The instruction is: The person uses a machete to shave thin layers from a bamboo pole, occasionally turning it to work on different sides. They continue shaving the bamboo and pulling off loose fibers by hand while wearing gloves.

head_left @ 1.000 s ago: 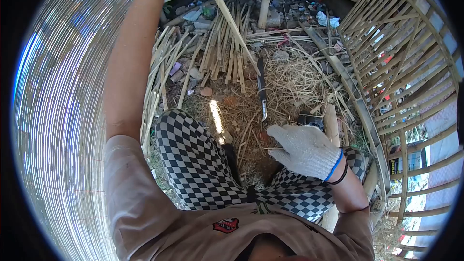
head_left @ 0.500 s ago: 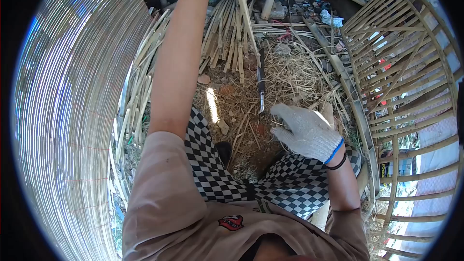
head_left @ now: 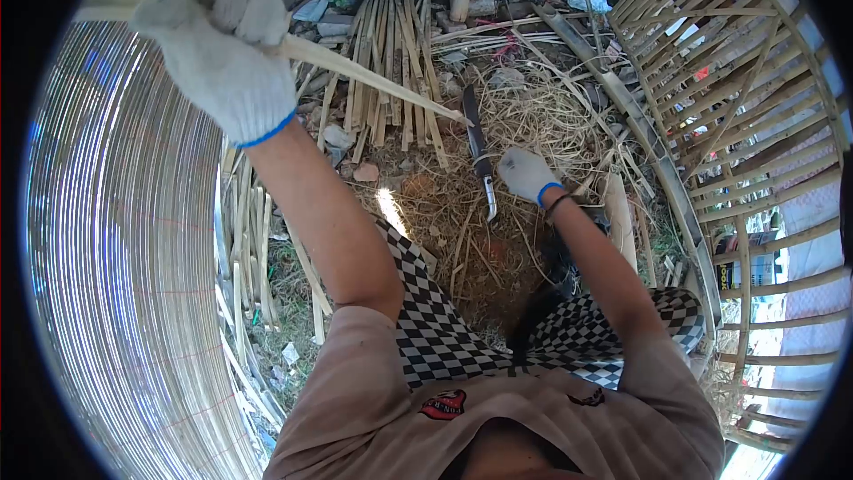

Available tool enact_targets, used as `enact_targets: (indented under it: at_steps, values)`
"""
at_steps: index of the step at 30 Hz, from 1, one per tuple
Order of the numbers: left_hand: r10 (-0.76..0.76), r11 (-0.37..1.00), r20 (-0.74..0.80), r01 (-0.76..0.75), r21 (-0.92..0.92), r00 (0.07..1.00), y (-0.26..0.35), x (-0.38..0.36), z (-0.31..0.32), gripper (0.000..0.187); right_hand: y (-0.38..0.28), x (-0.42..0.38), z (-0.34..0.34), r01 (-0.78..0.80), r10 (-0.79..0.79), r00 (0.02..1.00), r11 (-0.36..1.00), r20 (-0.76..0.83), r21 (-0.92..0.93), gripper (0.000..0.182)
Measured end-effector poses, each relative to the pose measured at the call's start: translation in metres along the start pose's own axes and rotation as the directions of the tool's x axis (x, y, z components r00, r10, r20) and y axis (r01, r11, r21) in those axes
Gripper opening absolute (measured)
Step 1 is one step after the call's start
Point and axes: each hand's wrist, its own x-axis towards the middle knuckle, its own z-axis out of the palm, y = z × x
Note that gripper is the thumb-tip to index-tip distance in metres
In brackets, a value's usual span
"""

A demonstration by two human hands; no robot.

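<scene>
My left hand (head_left: 218,44), in a white knit glove with a blue cuff, is closed around a long pale bamboo strip (head_left: 355,71). The strip slants down to the right, its tip close to the blade of a knife (head_left: 478,147). That knife lies on the straw-littered ground, dark blade towards the far side and pale hooked end towards me. Just right of its handle is my right hand (head_left: 526,175), gloved alike and low over the straw. Its back faces up and its fingers are hidden beneath, so whether it holds anything does not show.
Split bamboo strips (head_left: 391,53) lie in a bundle ahead. A slatted bamboo screen (head_left: 124,240) stands at my left, and a bamboo lattice frame (head_left: 737,124) at my right. A bamboo pole (head_left: 626,93) and straw shavings (head_left: 542,116) lie near the knife.
My left hand has come back into view at the upper left, swinging the bamboo strip into a flatter slant. My right hand has moved forward from near my knee to beside the knife.
</scene>
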Motion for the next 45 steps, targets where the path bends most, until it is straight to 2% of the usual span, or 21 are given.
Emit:
enact_targets:
  at_steps: [3, 5, 8, 12, 13, 15, 16, 17, 18, 19, 21, 22, 23, 25, 28, 31, 32, 34, 37, 40, 45]
  values:
    - [-0.01, 0.913, 0.282, 0.124, -0.388, 0.959, -0.011, 0.011, -0.024, 0.086, 0.01, 0.03, 0.071, -0.279, 0.282, 0.959, 0.955, 0.009, -0.098, 0.04]
    - [-0.064, 0.926, 0.265, 0.156, -0.343, 0.962, -0.001, 0.01, -0.02, 0.081, 0.016, 0.039, 0.102, -0.414, 0.414, 0.91, 0.901, -0.033, -0.13, 0.047]
    - [-0.082, 0.943, 0.277, 0.165, -0.29, 0.957, 0.016, 0.008, -0.024, 0.08, 0.017, 0.048, 0.113, -0.485, 0.49, 0.871, 0.87, 0.044, -0.083, 0.049]
    - [-0.036, 0.93, 0.263, 0.129, -0.345, 0.964, 0.02, 0.009, -0.023, 0.081, 0.03, 0.05, 0.098, -0.443, 0.443, 0.876, 0.896, 0.19, -0.044, 0.052]
    - [-0.036, 0.921, 0.271, 0.138, -0.364, 0.962, 0.019, 0.009, -0.026, 0.082, 0.042, 0.053, 0.105, -0.382, 0.382, 0.921, 0.924, 0.077, -0.018, 0.047]
    - [-0.039, 0.919, 0.297, 0.151, -0.365, 0.954, 0.007, 0.014, -0.033, 0.083, 0.055, 0.059, 0.108, -0.449, 0.436, 0.892, 0.82, 0.12, 0.355, 0.044]
    - [-0.039, 0.927, 0.285, 0.141, -0.348, 0.958, 0.002, 0.014, -0.032, 0.083, 0.058, 0.06, 0.107, -0.46, 0.453, 0.879, 0.719, 0.15, 0.521, 0.043]
    - [-0.032, 0.95, 0.22, 0.098, -0.297, 0.975, 0.0, 0.007, -0.024, 0.084, 0.051, 0.053, 0.092, -0.492, 0.415, 0.863, 0.565, 0.287, 0.662, 0.042]
    - [-0.019, 0.969, 0.153, 0.056, -0.24, 0.988, -0.003, 0.004, -0.02, 0.084, 0.039, 0.044, 0.076, -0.48, 0.395, 0.87, 0.547, 0.294, 0.686, 0.041]
    - [0.016, 0.92, 0.242, 0.081, -0.383, 0.97, -0.01, 0.006, -0.021, 0.085, 0.022, 0.034, 0.058, -0.467, 0.373, 0.878, 0.53, 0.3, 0.708, 0.04]
    - [0.022, 0.92, 0.26, 0.082, -0.383, 0.965, -0.014, 0.007, -0.024, 0.086, 0.008, 0.025, 0.04, -0.466, 0.323, 0.882, 0.496, 0.342, 0.732, 0.03]
    - [0.031, 0.92, 0.269, 0.077, -0.384, 0.963, -0.012, 0.007, -0.025, 0.087, 0.001, 0.021, 0.033, -0.408, 0.321, 0.906, 0.495, 0.275, 0.767, 0.027]
    - [-0.025, 0.908, 0.164, 0.091, -0.409, 0.986, -0.008, 0.004, -0.019, 0.086, -0.017, 0.009, 0.016, -0.345, 0.315, 0.927, 0.493, 0.205, 0.799, 0.024]
    - [-0.004, 0.969, 0.055, 0.018, -0.246, 0.998, -0.001, -0.005, 0.001, 0.079, -0.054, -0.014, -0.022, -0.235, 0.301, 0.95, 0.506, 0.085, 0.83, 0.019]
    - [-0.004, 0.993, 0.0, 0.004, -0.115, 1.0, 0.006, -0.01, 0.013, 0.07, -0.086, -0.03, -0.057, 0.068, 0.104, 0.986, 0.483, -0.134, 0.873, 0.016]
    - [0.002, 1.0, -0.22, 0.0, 0.009, 0.975, 0.0, -0.015, 0.026, 0.065, -0.102, -0.03, -0.078, 0.356, -0.082, 0.919, 0.595, -0.387, 0.72, 0.013]
    - [0.002, 0.999, -0.303, 0.009, 0.037, 0.953, -0.007, -0.015, 0.023, 0.063, -0.116, -0.039, -0.09, 0.334, -0.066, 0.922, 0.635, -0.381, 0.697, 0.014]
    - [-0.018, 1.0, -0.209, 0.017, -0.006, 0.978, 0.0, -0.019, 0.038, 0.063, -0.138, -0.059, -0.109, 0.316, -0.069, 0.93, 0.655, -0.362, 0.686, 0.017]
    - [-0.013, 0.998, -0.236, 0.026, 0.053, 0.972, -0.014, -0.019, 0.04, 0.061, -0.165, -0.087, -0.127, 0.43, -0.185, 0.879, 0.706, -0.439, 0.562, 0.028]
    - [-0.005, 0.997, -0.05, 0.002, -0.071, 0.999, -0.009, -0.021, 0.041, 0.053, -0.179, -0.106, -0.139, 0.49, -0.273, 0.825, 0.782, -0.495, 0.385, 0.035]
    - [0.149, 0.988, -0.019, -0.149, -0.031, 0.989, 0.012, -0.015, 0.061, 0.044, -0.199, -0.128, -0.155, 0.529, -0.405, 0.776, 0.835, -0.483, 0.15, 0.029]
